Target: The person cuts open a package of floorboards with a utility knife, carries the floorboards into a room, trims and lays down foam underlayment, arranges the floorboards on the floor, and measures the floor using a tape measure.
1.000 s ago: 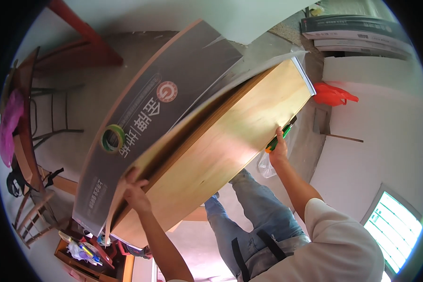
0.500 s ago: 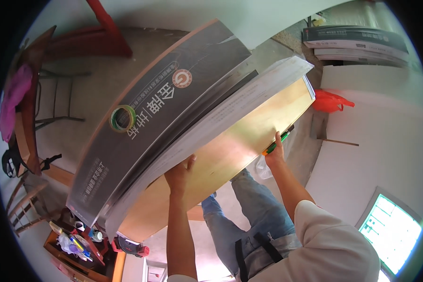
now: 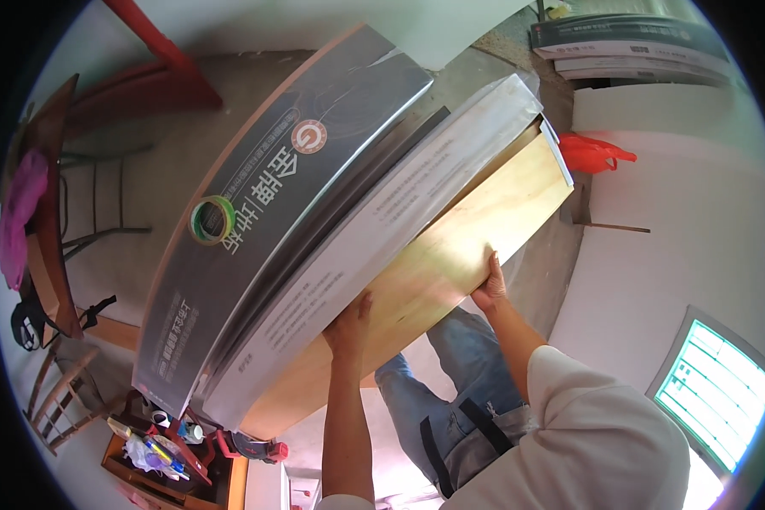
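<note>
Pale yellow wood fills the space between the two hands: a long, flat, smooth-faced wooden board (image 3: 425, 272), its long axis running from about eight o'clock at the low end to about two o'clock at the high end. The right hand (image 3: 490, 287) is at its near edge, beyond the middle toward the two o'clock end. Its thumb lies on the face and the other fingers go out of sight beneath, so it appears to grip the board by that edge, with the high end at roughly one o'clock from the thumb. The left hand (image 3: 347, 331) is nearer the low end, which lies at about seven o'clock from it. Its thumb touches the face, close to the border of a long, white, printed packaging panel (image 3: 382, 221); the other fingers are not clear, so I cannot tell whether they close on the board or the panel. That panel runs alongside the board on its ten o'clock side, with a dark slit between the two toward the high end. Beyond it lies a large, dark grey, flat printed carton (image 3: 340, 93), carrying a green ring of tape (image 3: 229, 218) at about ten o'clock from the left hand
</note>
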`<state>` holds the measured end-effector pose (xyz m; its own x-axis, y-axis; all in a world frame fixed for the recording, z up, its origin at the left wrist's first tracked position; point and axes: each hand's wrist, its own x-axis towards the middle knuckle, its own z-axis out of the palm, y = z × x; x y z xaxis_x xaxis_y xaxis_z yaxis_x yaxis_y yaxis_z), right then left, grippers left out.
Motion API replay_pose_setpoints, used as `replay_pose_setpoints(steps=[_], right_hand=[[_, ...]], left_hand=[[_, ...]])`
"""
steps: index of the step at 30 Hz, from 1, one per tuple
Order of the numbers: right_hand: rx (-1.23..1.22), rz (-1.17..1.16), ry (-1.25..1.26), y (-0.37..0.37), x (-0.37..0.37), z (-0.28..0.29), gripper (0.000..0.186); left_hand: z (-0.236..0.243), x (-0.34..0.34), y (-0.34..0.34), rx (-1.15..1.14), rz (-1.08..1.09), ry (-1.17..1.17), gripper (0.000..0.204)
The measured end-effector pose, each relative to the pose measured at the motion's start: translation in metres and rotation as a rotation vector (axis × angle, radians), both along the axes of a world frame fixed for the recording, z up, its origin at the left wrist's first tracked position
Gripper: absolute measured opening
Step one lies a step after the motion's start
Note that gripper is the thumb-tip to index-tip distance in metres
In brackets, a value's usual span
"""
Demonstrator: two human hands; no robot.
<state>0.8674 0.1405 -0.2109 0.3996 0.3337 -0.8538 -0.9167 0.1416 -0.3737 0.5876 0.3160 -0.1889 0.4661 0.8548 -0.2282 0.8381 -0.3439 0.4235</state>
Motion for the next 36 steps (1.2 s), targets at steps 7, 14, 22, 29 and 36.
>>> replay_pose_setpoints(steps=[7, 14, 22, 29, 36], right_hand=[[0.011, -0.002, -0.036, 0.001, 0.001, 0.002, 0.065], [0.031, 0.133, -0.014, -0.02, 0.019, 0.046, 0.061], [0.067, 0.154, 0.114, -0.059, -0.016, 0.119, 0.055], [-0.009, 0.287, -0.094, -0.068, -0.031, 0.194, 0.047], [-0.382, 0.392, -0.324, -0.103, -0.006, 0.316, 0.044]], left_hand=[[0.002, 0.005, 0.004, -0.155, -0.018, 0.063, 0.041], [0.005, 0.014, 0.009, -0.244, 0.064, -0.032, 0.07], [0.039, -0.011, 0.046, -0.726, 0.087, -0.178, 0.078], [0.094, -0.039, 0.032, -0.707, -0.029, 0.18, 0.078], [0.15, -0.035, -0.058, -0.901, -0.069, 0.036, 0.072]])
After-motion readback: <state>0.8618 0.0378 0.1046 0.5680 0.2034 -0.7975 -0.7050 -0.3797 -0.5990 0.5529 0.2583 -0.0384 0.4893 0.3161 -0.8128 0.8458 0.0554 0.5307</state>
